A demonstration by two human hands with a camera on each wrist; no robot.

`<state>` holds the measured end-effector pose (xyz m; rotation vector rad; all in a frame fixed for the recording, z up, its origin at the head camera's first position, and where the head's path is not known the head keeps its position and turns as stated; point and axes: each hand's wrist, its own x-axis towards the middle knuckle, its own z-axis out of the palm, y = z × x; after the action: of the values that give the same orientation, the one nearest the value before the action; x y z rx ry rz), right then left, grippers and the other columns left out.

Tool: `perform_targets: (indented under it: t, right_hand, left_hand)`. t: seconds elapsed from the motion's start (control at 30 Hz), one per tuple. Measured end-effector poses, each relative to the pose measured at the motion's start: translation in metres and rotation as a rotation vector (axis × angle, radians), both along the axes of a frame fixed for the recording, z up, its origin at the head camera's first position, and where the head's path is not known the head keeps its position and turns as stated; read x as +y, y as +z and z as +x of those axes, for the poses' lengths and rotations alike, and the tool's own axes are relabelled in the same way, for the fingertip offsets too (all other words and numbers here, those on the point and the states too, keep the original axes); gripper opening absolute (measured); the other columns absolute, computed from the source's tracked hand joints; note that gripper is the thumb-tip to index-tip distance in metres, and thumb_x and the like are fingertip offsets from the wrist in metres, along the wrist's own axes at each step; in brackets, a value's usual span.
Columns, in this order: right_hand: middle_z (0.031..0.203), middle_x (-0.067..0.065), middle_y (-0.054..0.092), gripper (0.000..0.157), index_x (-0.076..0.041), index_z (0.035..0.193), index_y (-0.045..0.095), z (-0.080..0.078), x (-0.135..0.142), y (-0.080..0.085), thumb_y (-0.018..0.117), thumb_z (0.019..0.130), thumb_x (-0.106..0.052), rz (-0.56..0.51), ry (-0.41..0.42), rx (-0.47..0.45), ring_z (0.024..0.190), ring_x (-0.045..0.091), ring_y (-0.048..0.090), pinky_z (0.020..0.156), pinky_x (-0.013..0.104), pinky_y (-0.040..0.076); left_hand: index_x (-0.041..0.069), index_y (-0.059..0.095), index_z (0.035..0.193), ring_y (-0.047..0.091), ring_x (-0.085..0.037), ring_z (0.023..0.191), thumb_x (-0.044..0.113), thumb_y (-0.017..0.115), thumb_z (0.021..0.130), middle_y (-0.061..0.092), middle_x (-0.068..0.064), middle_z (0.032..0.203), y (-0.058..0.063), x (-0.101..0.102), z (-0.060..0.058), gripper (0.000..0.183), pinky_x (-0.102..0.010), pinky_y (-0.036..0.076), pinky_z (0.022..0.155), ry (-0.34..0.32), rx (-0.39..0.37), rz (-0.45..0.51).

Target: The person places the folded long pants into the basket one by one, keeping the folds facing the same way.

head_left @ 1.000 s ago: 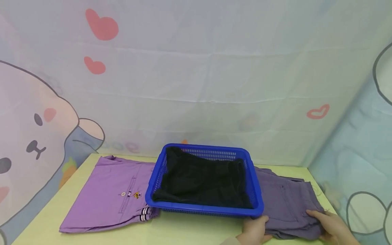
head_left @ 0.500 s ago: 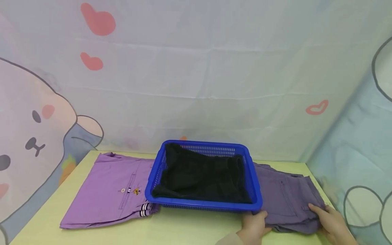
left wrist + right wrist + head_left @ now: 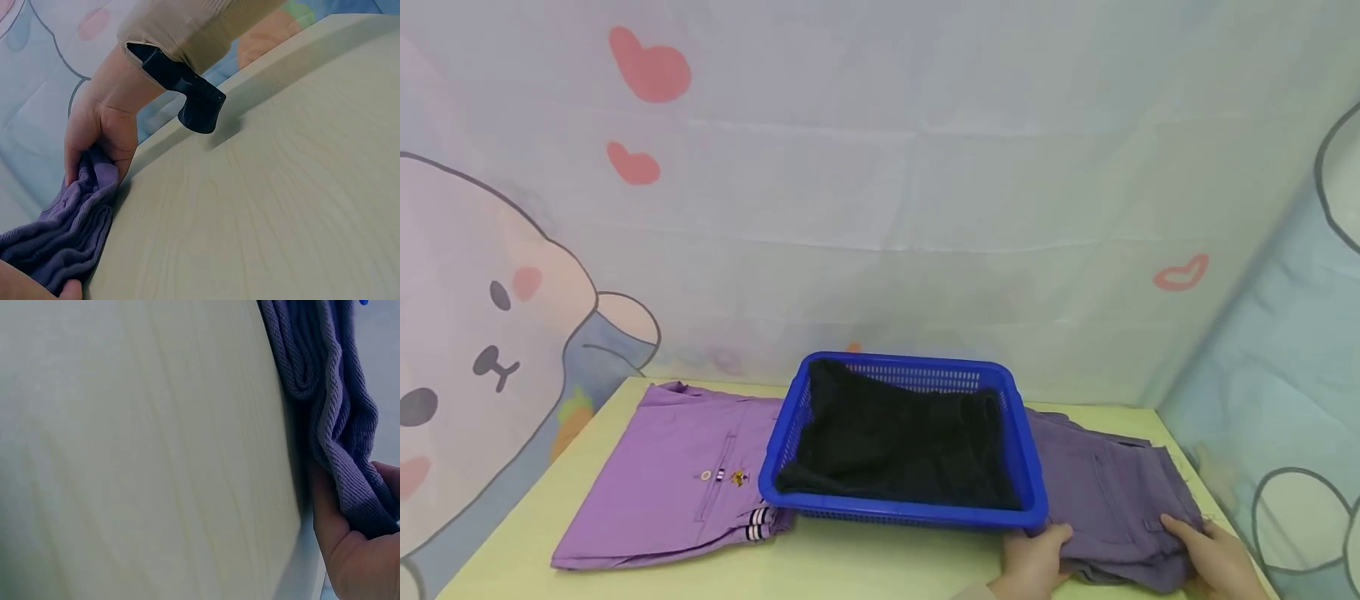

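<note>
A folded pair of greyish-purple trousers (image 3: pixel 1112 492) lies at the right end of the table, its near edge between my two hands. My left hand (image 3: pixel 1033 560) grips the near left corner, thumb on top, just below the basket's corner. The right hand (image 3: pixel 1216 557) holds the near right corner. In the right wrist view, the thumb and fingers of the right hand (image 3: pixel 362 562) pinch the stacked layers of the trousers (image 3: pixel 334 419). In the left wrist view, part of my left hand (image 3: pixel 25 281) shows at the lower left.
A blue plastic basket (image 3: pixel 917 510) with a folded black garment (image 3: pixel 895 442) in it stands mid-table, overlapping the trousers' left edge in the head view. Folded lilac trousers (image 3: pixel 655 483) lie to its left. A printed cloth backdrop (image 3: pixel 910 183) hangs behind the table (image 3: pixel 865 567).
Both hands keep hold of the greyish-purple trousers. The left hand has shifted slightly right along the near edge. The basket and lilac trousers have not moved; the head view tilted slightly and came back.
</note>
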<state>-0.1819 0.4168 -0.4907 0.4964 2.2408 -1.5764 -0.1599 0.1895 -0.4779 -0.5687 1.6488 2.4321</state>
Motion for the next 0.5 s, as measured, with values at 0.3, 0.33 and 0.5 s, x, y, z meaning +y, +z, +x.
perform_targets:
  t: [0.3,0.33,0.5]
  right_hand:
    - [0.119,0.046,0.03,0.123,0.024,0.126,0.022,0.012,0.002,-0.006,0.035,0.067,-0.083,0.316,-0.011,0.023,0.102,0.05,0.045,0.076,0.046,0.048]
    - [0.117,0.046,0.031,0.125,0.025,0.124,0.024,0.013,0.003,-0.007,0.035,0.064,-0.084,0.344,-0.013,0.021,0.101,0.052,0.045,0.074,0.047,0.048]
    - [0.121,0.046,0.026,0.13,0.026,0.125,0.021,0.017,0.002,-0.006,0.033,0.061,-0.087,0.359,-0.023,0.005,0.108,0.055,0.036,0.081,0.054,0.043]
  left_hand:
    - [-0.005,0.041,0.114,0.052,-0.029,0.096,0.019,0.073,0.068,0.053,-0.009,0.102,0.006,0.001,0.011,0.061,-0.044,0.047,0.076,-0.062,-0.01,-0.128]
    - [-0.006,0.041,0.113,0.053,-0.028,0.092,0.019,0.072,0.069,0.053,-0.009,0.099,0.006,-0.001,0.014,0.059,-0.043,0.048,0.075,-0.068,-0.011,-0.147]
    - [-0.009,0.042,0.108,0.052,-0.027,0.084,0.014,0.064,0.075,0.051,-0.013,0.096,-0.006,0.005,0.012,0.046,-0.04,0.048,0.07,-0.068,0.034,-0.198]
